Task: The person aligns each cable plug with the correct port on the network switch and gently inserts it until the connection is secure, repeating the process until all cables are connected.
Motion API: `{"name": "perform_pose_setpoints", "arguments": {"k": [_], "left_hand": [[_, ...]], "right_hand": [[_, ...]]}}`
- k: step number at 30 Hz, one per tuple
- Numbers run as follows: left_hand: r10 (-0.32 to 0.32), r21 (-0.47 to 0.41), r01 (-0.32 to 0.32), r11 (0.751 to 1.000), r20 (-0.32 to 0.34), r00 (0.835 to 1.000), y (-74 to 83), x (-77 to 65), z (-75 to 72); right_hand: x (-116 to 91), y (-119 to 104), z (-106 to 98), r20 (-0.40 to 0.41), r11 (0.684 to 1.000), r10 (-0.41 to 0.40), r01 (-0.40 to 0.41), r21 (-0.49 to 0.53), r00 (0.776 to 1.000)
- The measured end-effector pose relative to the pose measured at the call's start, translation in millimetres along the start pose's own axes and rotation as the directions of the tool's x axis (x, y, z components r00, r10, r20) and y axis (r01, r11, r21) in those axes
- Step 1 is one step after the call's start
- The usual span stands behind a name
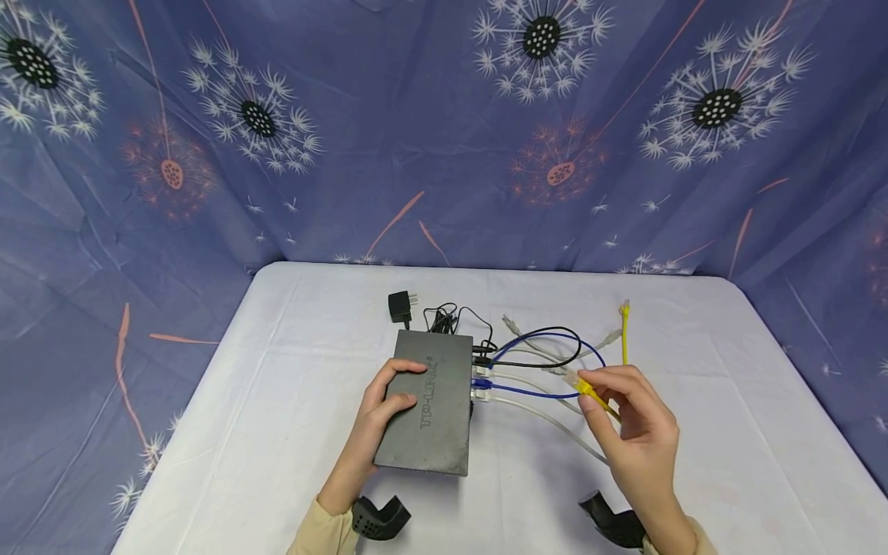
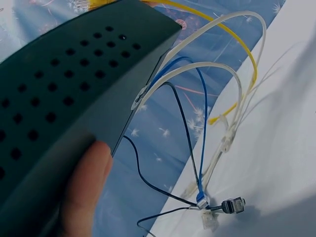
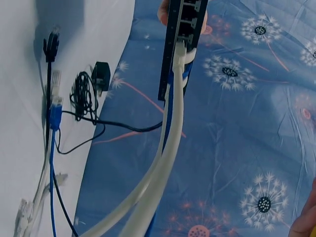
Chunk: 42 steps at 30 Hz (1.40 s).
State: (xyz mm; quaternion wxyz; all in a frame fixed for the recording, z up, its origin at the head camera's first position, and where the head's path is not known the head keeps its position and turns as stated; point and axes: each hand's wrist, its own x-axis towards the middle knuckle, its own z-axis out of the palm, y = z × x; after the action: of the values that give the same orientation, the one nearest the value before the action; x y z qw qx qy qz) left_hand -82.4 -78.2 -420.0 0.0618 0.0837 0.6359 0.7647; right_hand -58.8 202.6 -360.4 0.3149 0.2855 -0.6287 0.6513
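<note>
A dark TP-LINK network switch (image 1: pixel 444 439) is held above the white table by my left hand (image 1: pixel 364 439), which grips its left side with thumb and a finger over the top. In the left wrist view, a fingertip (image 2: pixel 91 182) presses its edge beside the vent holes. Black, blue (image 1: pixel 530 392) and whitish cables (image 1: pixel 548 420) are plugged into its right side; the right wrist view shows vacant ports (image 3: pixel 186 22) above them. My right hand (image 1: pixel 641 424) pinches a yellow network cable (image 1: pixel 588 387) near its clear plug, right of the switch and apart from it.
A black power adapter (image 1: pixel 399 307) and its bundled cord (image 1: pixel 442 318) lie behind the switch. Loose cable ends, including the yellow cable's other plug (image 1: pixel 625 312), lie at the back right. A patterned blue curtain (image 1: pixel 416 154) surrounds the table (image 1: pixel 298 324).
</note>
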Motion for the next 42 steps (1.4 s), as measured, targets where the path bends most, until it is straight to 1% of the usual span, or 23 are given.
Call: {"name": "perform_pose_setpoints", "arguments": {"k": [3,6,11,14,17,21,25,30,36,38,42], "left_hand": [[-0.003,0.0,0.003,1.0,-0.003,1.0,0.7,-0.1,0.5],[-0.004,0.001,0.004,1.0,-0.007,1.0,1.2,-0.2,0.7],[0.005,-0.013,-0.005,1.0,0.005,1.0,1.2,-0.6,0.5],[0.009,-0.024,-0.009,1.0,0.013,1.0,1.2,-0.7,0.5],[0.011,-0.026,-0.011,1.0,0.014,1.0,1.4,-0.6,0.7],[0.014,-0.02,-0.013,1.0,0.013,1.0,1.5,-0.7,0.7],[0.023,-0.016,-0.023,1.0,0.012,1.0,1.4,-1.1,0.3],[0.028,-0.026,-0.027,0.999,0.014,1.0,1.4,-1.3,0.1],[0.024,-0.037,-0.024,0.999,0.015,1.0,1.9,-1.5,0.3],[0.024,-0.037,-0.023,0.999,0.015,1.0,2.1,-1.5,0.4],[0.022,-0.032,-0.022,0.999,0.012,1.0,2.4,-1.7,0.6]], "right_hand": [[1,0,3,-0.016,1.0,-0.016,0.016,0.023,1.0],[1,-2,3,-0.01,1.0,-0.011,0.012,0.027,1.0],[-2,-1,4,0.047,0.999,0.019,-0.017,-0.032,0.999],[-3,0,7,0.087,0.998,0.009,-0.003,-0.068,0.996],[-3,1,11,0.124,0.992,-0.005,0.021,-0.125,0.992],[-7,4,15,0.169,0.974,-0.035,0.072,-0.214,0.985],[-13,9,21,0.221,0.957,-0.068,0.126,-0.26,0.973],[-23,15,27,0.271,0.94,-0.058,0.144,-0.309,0.961],[-27,22,32,0.295,0.922,-0.076,0.18,-0.344,0.953],[-27,23,33,0.296,0.919,-0.088,0.192,-0.344,0.951],[-26,23,36,0.295,0.909,-0.087,0.197,-0.368,0.952]]}}
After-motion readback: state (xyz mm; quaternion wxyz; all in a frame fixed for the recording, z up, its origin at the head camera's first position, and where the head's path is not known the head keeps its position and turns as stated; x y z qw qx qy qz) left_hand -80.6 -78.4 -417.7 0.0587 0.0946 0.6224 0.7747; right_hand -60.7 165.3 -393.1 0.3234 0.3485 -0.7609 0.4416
